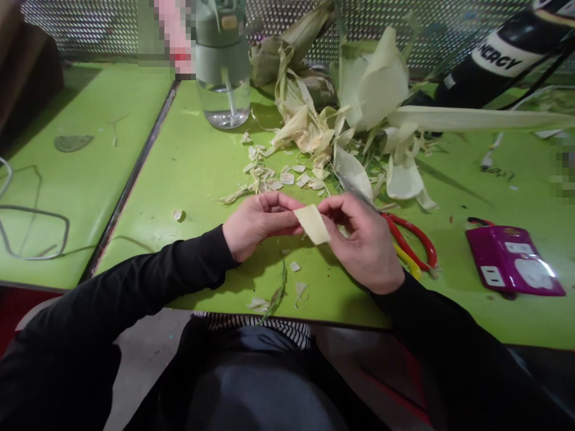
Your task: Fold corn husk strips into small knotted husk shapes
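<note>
A small pale-yellow piece of corn husk [313, 224] is held between both hands just above the green table [193, 167]. My left hand [258, 224] pinches its left edge with closed fingers. My right hand [366, 239] pinches its right edge, fingers curled. Behind the right hand, partly hidden, lie scissors with red and yellow handles [411, 239]. A pile of husks and small cut scraps [323, 131] lies just beyond the hands.
A water bottle with a green lid [223, 66] stands at the back. A purple power strip [512, 260] lies at the right. A black tool marked "NERGY" [503, 60] rests at the back right. Grey wire [27, 227] lies on the left table. Scraps [278, 293] sit near the front edge.
</note>
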{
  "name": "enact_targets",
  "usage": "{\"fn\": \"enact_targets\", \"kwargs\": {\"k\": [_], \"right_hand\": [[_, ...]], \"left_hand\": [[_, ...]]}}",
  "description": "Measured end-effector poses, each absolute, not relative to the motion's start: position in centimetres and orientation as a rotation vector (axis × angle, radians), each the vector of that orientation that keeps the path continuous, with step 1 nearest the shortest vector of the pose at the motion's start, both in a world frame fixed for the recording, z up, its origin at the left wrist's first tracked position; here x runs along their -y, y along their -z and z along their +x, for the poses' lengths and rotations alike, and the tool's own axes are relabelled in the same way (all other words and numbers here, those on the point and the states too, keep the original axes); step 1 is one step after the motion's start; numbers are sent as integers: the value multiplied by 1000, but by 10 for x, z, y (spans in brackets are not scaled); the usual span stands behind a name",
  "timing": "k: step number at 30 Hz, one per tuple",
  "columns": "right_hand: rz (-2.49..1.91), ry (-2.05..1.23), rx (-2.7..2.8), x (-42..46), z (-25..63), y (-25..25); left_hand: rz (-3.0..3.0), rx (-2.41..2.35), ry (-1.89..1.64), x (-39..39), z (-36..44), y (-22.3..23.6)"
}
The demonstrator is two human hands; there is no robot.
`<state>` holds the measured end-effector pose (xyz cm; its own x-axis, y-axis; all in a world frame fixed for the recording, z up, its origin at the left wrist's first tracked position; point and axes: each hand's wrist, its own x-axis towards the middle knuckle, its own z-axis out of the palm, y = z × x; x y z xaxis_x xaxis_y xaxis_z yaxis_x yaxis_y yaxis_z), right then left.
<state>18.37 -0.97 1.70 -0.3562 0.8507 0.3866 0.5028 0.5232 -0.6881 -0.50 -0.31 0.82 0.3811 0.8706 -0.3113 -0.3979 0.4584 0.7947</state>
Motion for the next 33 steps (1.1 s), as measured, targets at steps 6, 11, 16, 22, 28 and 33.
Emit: {"fn": "enact_targets", "kwargs": {"k": [6,11,16,22,28,33], "right_hand": [[-1159,-635,1980,14,180,-20],[-1136,-636,1983,17,179,-18],[-1088,-553,2069,17,182,-19],[-1021,-421,2115,15,186,-20],[-1111,-354,2048,18,184,-18],[-1159,-359,2010,21,184,-18]], "left_hand": [[687,-837,-905,7,-2,-7],[666,-838,-904,7,-1,-10],[663,-816,-867,5,-2,-12],[622,-820,-760,1,-8,-13],[771,-845,-805,2,-8,-14],[964,-826,-887,8,-4,-20]]}}
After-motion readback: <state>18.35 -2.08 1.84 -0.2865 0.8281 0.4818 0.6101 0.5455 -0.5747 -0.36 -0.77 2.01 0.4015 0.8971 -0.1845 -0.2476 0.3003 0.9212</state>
